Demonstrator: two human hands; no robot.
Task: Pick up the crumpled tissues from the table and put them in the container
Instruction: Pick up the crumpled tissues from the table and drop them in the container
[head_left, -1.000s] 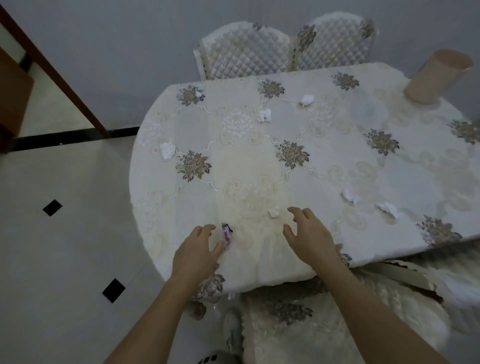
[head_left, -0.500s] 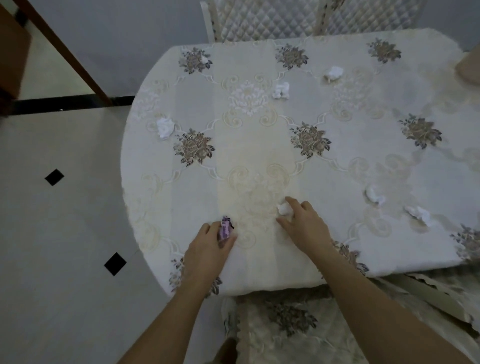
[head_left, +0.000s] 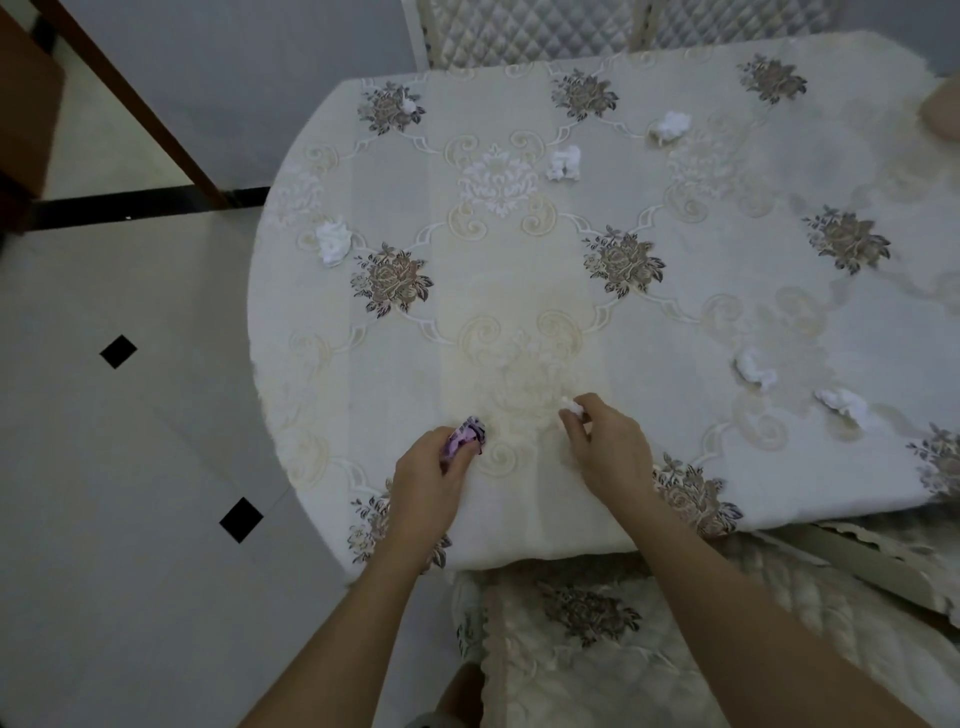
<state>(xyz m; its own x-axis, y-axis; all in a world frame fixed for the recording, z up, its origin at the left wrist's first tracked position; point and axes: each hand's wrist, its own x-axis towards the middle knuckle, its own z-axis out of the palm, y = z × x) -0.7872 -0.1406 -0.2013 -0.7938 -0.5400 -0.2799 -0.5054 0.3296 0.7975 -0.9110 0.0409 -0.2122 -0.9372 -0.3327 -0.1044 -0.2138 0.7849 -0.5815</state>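
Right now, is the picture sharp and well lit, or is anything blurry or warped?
Head view: dim, flat light, no glare; the table edge bows from wide-angle distortion; the container is cut off and smeared at the right edge; the nearest tissue looks soft.

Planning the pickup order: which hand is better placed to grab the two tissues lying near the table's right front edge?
Probably the right hand: both tissues lie on its side, though it already pinches one tissue.

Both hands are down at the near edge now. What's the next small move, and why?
Probably lift the right hand with the small tissue pinched at its fingertips. The left hand is already closed on a purple wrapper, and the container sits far right.
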